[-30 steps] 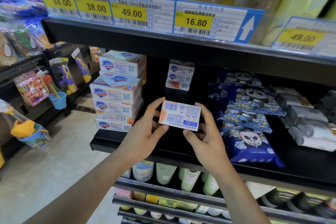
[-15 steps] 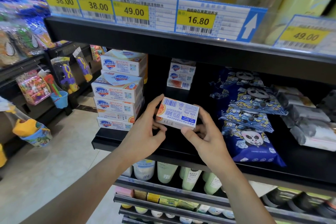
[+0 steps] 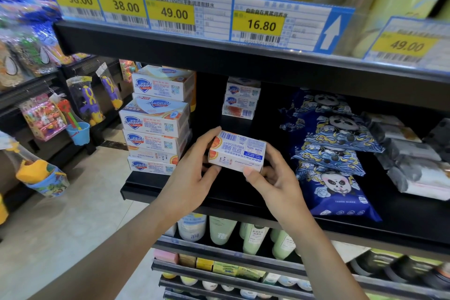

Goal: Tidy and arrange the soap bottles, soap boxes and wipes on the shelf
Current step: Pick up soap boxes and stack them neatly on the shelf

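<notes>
We hold one soap box at the centre of the frame, above the black shelf, with both hands. Our left hand has its fingers curled round the box's left end, thumb under the front edge; our right hand pinches the right end, thumb on the lower front face and fingers behind. The box is tilted, barcode side up, with an orange fruit picture at its left end.

The step in hand looks like placing this box with its fellows. To do it well, we judge we should turn it so the logo face looks forward like the others, square its edges, and set it flat either on the tall stack at the left centre or on the short stack further back, keeping the pile plumb so nothing slides.

The stacked boxes read "Safeguard" on a blue shield. The price tags along the upper edge read 38.00, 38.00, 49.00, 16.80 and 49.00; one carries "100ml" amid Chinese text. The blue panda wipes packs lie at the right centre, overlapping in a row.
</notes>
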### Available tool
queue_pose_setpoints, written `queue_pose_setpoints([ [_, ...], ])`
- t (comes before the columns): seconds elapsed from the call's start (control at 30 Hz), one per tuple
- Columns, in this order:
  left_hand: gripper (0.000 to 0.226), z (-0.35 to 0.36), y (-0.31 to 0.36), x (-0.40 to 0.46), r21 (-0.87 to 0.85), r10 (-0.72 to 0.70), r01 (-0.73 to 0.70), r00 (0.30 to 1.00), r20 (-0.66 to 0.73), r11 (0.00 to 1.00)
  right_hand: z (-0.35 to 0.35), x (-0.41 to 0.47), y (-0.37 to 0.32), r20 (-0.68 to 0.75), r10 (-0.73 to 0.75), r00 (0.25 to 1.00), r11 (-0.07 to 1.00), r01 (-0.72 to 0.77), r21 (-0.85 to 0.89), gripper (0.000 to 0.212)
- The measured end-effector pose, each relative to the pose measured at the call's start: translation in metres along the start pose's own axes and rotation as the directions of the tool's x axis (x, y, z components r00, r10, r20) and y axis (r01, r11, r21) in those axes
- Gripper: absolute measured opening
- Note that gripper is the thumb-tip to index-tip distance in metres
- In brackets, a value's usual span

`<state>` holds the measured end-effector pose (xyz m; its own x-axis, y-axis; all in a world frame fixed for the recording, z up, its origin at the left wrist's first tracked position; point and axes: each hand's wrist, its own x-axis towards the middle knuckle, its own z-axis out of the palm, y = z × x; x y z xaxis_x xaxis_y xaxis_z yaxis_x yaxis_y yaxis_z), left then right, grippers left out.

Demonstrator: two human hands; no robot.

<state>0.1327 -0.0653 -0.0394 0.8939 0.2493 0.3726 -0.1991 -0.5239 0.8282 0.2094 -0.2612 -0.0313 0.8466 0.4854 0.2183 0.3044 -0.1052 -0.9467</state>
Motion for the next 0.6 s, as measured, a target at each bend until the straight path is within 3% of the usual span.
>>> queue_pose_setpoints([
  [0.6, 0.063, 0.0004, -0.0095, 0.0022, 0.045, 0.031, -0.03, 0.999, -0.029, 0.999, -0.0011, 0.0012, -0.0026, 0.026, 0.007, 1.0, 0.997, -0.009, 0.076, 0.057],
])
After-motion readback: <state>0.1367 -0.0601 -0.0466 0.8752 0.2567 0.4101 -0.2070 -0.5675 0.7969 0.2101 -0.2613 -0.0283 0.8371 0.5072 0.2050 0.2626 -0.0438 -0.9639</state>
